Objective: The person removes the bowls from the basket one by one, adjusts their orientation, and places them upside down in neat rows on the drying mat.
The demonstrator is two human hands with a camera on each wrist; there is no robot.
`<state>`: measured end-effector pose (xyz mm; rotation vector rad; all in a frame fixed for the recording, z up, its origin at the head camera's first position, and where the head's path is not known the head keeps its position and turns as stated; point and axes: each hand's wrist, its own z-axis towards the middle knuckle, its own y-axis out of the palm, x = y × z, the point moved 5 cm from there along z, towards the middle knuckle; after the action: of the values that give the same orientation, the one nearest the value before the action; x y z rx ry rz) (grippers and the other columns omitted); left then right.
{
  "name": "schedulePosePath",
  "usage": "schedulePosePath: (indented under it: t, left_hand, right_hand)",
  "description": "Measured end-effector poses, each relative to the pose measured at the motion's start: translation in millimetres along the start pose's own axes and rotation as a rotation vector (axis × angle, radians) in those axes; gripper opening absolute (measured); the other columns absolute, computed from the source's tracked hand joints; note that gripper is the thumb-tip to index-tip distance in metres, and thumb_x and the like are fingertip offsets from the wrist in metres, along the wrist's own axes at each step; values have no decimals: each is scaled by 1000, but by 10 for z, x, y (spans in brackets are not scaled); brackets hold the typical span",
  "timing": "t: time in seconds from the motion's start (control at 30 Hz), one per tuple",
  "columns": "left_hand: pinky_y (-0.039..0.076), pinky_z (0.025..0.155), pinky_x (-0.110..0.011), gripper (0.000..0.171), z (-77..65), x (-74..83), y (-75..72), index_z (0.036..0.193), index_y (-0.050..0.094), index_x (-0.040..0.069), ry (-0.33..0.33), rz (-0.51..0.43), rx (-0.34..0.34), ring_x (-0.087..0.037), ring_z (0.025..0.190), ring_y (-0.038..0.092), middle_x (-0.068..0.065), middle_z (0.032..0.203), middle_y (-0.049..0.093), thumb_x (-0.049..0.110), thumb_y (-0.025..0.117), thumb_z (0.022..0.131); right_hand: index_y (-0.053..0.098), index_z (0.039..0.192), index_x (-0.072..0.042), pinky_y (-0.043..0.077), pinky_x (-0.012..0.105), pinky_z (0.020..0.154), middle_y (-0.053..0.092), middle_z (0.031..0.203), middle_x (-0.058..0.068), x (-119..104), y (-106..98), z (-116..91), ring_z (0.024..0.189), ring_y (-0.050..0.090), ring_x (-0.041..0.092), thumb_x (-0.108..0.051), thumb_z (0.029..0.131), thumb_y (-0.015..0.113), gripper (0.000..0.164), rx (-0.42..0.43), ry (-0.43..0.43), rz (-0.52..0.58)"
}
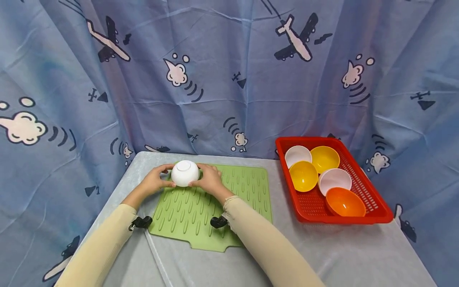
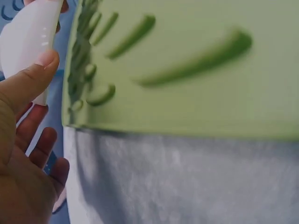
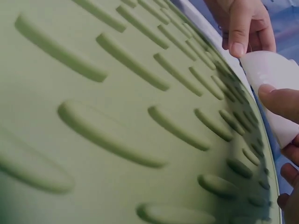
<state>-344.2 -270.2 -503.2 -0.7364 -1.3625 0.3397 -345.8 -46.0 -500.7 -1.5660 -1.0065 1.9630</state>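
Note:
A white bowl (image 1: 185, 173) is held upside down, its foot ring facing up, over the far left part of a green drying mat (image 1: 247, 187). My left hand (image 1: 153, 181) grips its left side, thumb on the near wall. From the opposite side my right hand (image 1: 210, 179) grips it too, thumb in front. In the left wrist view the bowl (image 2: 29, 39) shows edge-on, with the left thumb pressed on its wall. The right wrist view has both hands at the bowl (image 3: 275, 77), its rim close over the ridged mat.
To the right stands a red plastic basket (image 1: 301, 217) with white, yellow and orange bowls in it, among them an orange bowl (image 1: 346, 202) at the near end. A blue patterned curtain (image 1: 215, 79) hangs behind the grey-covered table (image 1: 287, 247).

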Motion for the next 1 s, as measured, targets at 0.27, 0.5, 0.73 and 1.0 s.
schedulePosePath:
  t: [0.27,0.5,0.73,1.0]
  left_hand:
    - [36,113,-59,78,75,-172,39,147,53,3,-22,32,-19,-44,135,47,-22,147,55,20,89,80]
    - [32,117,-59,78,100,-212,62,149,51,3,-40,22,-43,-44,141,43,-22,150,51,21,88,82]
    - [33,115,-60,79,97,-97,14,151,47,2,-47,20,-62,-46,140,42,-23,154,47,26,84,86]
    - [41,106,-60,67,198,159,-30,146,55,6,-13,13,-18,-41,132,48,-19,145,55,26,83,88]
  right_hand:
    - [55,148,-19,33,45,101,61,145,1,48,169,44,119,51,25,-47,78,88,83,10,34,-89]
    - [56,147,-18,33,45,103,61,143,2,47,206,53,122,50,25,-51,78,86,82,11,26,-162]
    - [57,145,-19,35,44,98,62,140,3,5,190,35,121,51,25,-55,79,84,80,7,0,-214]
    - [59,143,-22,34,43,94,63,138,0,4,170,26,118,52,23,-57,81,82,75,-34,2,-240]
